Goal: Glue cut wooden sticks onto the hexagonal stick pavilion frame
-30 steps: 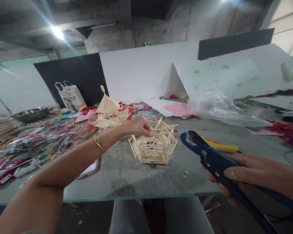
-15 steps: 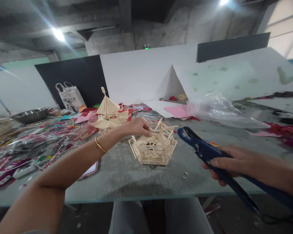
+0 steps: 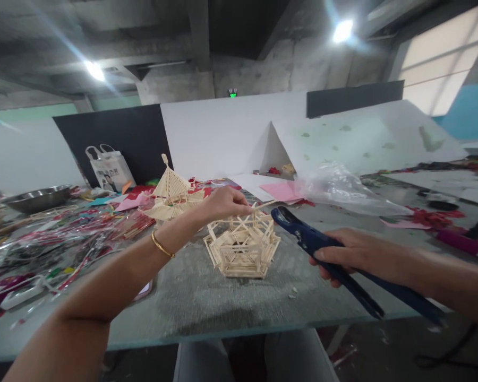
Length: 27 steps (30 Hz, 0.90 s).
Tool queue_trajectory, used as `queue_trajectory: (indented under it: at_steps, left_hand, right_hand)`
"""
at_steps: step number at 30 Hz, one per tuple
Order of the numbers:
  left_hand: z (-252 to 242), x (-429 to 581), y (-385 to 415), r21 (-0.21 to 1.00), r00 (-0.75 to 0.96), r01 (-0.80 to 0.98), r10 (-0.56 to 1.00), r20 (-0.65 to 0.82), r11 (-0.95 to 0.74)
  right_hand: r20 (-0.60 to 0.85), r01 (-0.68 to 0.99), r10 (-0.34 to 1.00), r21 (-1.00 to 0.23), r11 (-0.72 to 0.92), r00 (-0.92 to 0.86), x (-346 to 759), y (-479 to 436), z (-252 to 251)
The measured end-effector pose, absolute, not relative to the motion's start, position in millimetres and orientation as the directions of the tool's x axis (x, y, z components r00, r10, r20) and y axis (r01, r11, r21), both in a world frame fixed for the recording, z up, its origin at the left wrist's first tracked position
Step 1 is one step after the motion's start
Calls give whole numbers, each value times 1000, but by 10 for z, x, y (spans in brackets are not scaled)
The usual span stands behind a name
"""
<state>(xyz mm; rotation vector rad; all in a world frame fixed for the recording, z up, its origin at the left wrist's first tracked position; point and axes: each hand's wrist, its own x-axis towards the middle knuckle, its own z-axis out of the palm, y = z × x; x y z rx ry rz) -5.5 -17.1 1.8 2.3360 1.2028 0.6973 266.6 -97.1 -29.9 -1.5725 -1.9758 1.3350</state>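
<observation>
Wooden stick frame (image 3: 242, 248) steadied: your left hand (image 3: 227, 202) pinches a loose stick (image 3: 263, 205) over it; right hand (image 3: 352, 254) grips blue cutters (image 3: 302, 236), nose toward that stick.

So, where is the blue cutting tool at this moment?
In the head view, the blue-handled cutting tool is right of centre, gripped by the right hand; its head points at the hexagonal wooden-stick frame on the grey table.

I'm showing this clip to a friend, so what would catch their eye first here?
Probably the hexagonal stick frame at the middle of the glass table, with the left hand pinching a stick at its top. Just right of it, the right hand holds blue cutters. A finished stick roof stands behind.
</observation>
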Motion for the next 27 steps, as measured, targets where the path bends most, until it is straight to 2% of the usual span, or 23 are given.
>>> queue_trajectory:
  at_steps: [10, 15, 22, 27]
  left_hand:
    - [79, 240, -322, 626, 434, 551, 831, 349, -551]
    - [69, 344, -359, 619, 422, 544, 822, 381, -566]
    - [13, 410, -269, 624, 426, 537, 821, 380, -568]
    - [0, 442, -246, 621, 394, 543, 825, 405, -565]
  right_hand:
    - [-232, 610, 942, -792, -39, -241, 2563, -1020, -196]
    - [-186, 559, 946, -829, -6, -265, 2604, -1003, -157]
    - [-179, 619, 947, -785, 27, -268, 2617, -1026, -90]
    - [-160, 604, 946, -796, 46, -283, 2587, -1009, -70]
